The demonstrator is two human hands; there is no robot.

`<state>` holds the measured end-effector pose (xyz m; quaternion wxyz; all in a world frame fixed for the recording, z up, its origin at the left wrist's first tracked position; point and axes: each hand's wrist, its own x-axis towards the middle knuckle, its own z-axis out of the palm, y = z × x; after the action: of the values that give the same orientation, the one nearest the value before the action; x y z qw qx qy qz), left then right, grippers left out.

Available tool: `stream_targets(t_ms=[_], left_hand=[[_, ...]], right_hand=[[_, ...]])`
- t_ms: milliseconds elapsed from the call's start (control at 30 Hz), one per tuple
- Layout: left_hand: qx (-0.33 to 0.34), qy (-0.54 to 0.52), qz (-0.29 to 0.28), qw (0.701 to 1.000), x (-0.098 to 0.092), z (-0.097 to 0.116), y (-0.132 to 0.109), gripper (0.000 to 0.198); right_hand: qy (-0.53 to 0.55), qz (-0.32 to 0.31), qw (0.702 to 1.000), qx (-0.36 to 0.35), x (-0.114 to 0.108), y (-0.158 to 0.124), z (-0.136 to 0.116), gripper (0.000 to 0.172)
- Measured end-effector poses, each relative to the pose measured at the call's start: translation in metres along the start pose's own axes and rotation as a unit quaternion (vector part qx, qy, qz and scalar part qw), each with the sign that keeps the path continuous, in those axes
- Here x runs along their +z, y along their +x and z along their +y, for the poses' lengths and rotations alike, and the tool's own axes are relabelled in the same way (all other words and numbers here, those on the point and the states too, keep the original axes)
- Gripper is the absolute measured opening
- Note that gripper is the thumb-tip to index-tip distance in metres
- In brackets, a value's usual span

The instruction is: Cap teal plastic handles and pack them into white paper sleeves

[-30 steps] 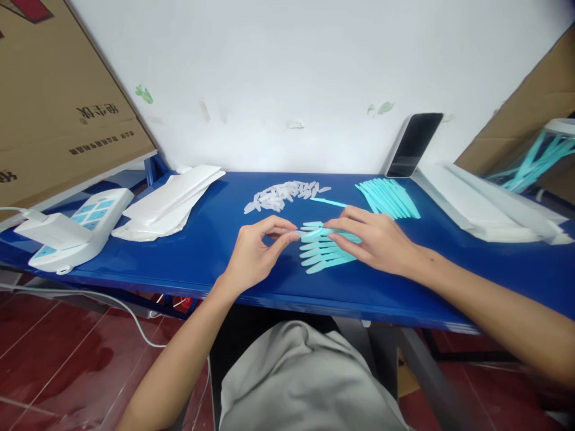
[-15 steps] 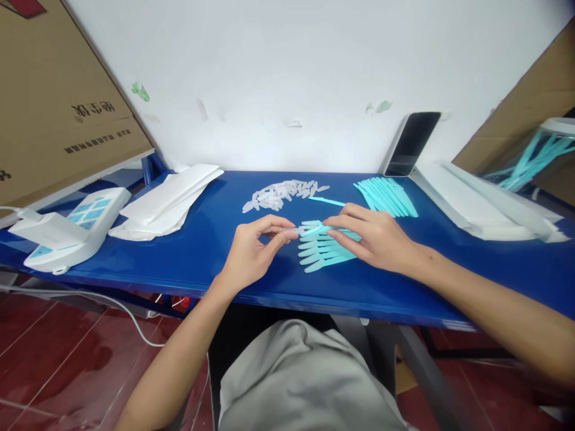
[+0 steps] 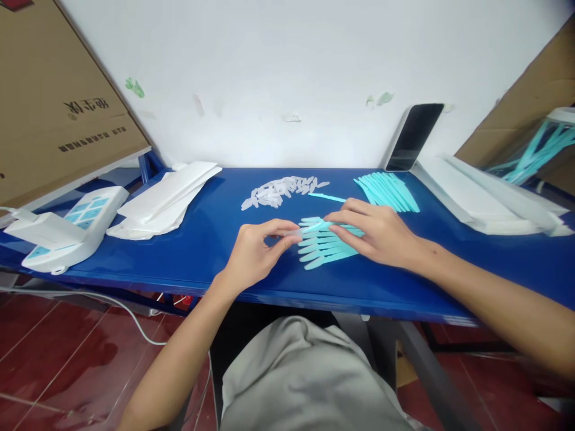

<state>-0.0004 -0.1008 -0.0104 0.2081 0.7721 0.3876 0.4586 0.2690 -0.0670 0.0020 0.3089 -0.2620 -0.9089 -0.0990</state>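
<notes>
My left hand (image 3: 265,248) pinches a small translucent cap (image 3: 298,231) between thumb and fingertips. My right hand (image 3: 372,230) grips a turquoise stick (image 3: 317,227) whose tip meets the cap. Below them on the blue table lies a row of several turquoise sticks (image 3: 321,254) with pale caps on their left ends. A single turquoise stick (image 3: 327,196) rests just above my right hand. Behind it to the left is a loose pile of translucent caps (image 3: 274,193). Several more turquoise sticks (image 3: 387,191) lie bunched beyond my right hand.
White packets (image 3: 168,200) and a power strip (image 3: 83,224) with a plugged adapter occupy the left of the blue table (image 3: 202,263). A phone (image 3: 413,137) leans on the wall. White sheets (image 3: 485,200) and a clear container of turquoise sticks (image 3: 536,149) are at the right.
Both hands have stayed nearly in place, with the cap and stick still held together. The whole view has shifted slightly.
</notes>
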Motion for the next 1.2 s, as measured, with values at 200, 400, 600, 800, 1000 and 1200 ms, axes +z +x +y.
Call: stream_targets(t_ms=[200, 400, 600, 800, 1000, 1200], left_hand=[[0.078, 0.102, -0.017, 0.992, 0.000, -0.005, -0.001, 0.015], [0.176, 0.211, -0.041, 0.961, -0.002, -0.012, 0.000, 0.022], [0.196, 0.174, -0.095, 0.960, -0.008, -0.011, 0.000, 0.025], [0.198, 0.165, -0.091, 0.962, -0.009, -0.010, -0.002, 0.026], [0.205, 0.139, -0.078, 0.966, -0.007, -0.009, -0.002, 0.027], [0.195, 0.118, -0.075, 0.971, -0.002, -0.007, -0.001, 0.024]], right_hand=[[-0.031, -0.009, 0.999, -0.007, 0.002, -0.002, 0.000, 0.025], [-0.101, -0.023, 0.994, -0.025, 0.002, -0.002, 0.001, 0.026], [-0.120, -0.021, 0.990, -0.067, 0.002, -0.003, 0.002, 0.028], [-0.102, -0.007, 0.991, -0.081, 0.003, -0.007, 0.009, 0.029], [-0.098, -0.013, 0.992, -0.074, 0.002, -0.009, 0.011, 0.031], [-0.096, -0.006, 0.991, -0.094, 0.000, -0.006, 0.007, 0.028]])
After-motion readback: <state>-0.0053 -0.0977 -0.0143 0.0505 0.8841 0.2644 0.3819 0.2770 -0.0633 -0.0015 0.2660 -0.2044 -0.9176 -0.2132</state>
